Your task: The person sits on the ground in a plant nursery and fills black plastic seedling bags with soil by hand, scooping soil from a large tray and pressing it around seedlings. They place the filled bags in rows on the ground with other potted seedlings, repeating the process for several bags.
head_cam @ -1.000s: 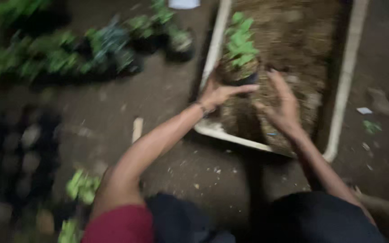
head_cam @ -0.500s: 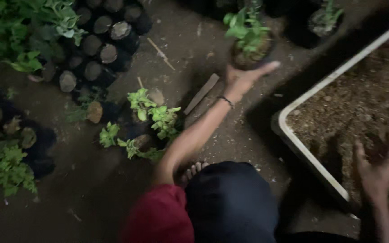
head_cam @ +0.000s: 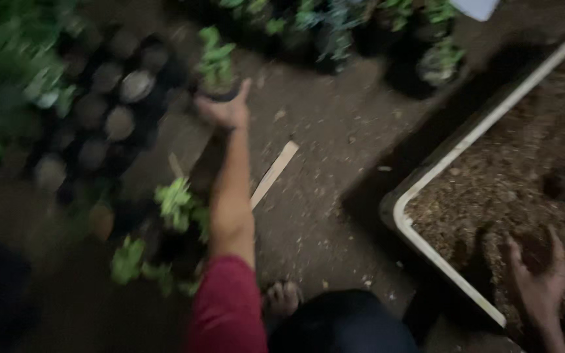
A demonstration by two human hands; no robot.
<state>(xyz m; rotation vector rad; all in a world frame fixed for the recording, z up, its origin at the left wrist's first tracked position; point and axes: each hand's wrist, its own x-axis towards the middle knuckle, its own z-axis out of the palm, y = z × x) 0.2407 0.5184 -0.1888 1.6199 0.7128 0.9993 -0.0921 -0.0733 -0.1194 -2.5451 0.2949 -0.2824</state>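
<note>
A dim, bare dirt floor (head_cam: 335,131) was seen from above, strewn with small crumbs of soil and chips. At the top right edge a pale, flat sheet-like object (head_cam: 477,8) was cut off by the frame; no markings could be made out on it. A white-rimmed trough (head_cam: 456,151) was set along the right side, filled with coarse brown potting soil (head_cam: 524,163). Rows of dark, soil-filled nursery bags (head_cam: 109,117) were ranged at the left, and leafy seedlings in dark bags (head_cam: 374,33) were lined along the top. More small green seedlings (head_cam: 176,202) were grouped on the floor just left of the outstretched arm, and a flat wooden stick (head_cam: 274,173) was lying on the floor just right of it.

The left hand (head_cam: 225,110) was stretched far forward (the sleeve was red), and its grip was closed on a small bagged seedling (head_cam: 216,68), which was held up beside the rows of nursery bags; whether the bag was touching the floor could not be told through the blur. The right hand (head_cam: 539,278) was held over the soil inside the trough, near its closest corner, with the grip apart, the fingers spread and nothing held. A bare foot (head_cam: 282,297) was visible at the bottom, between the two arms.
</note>
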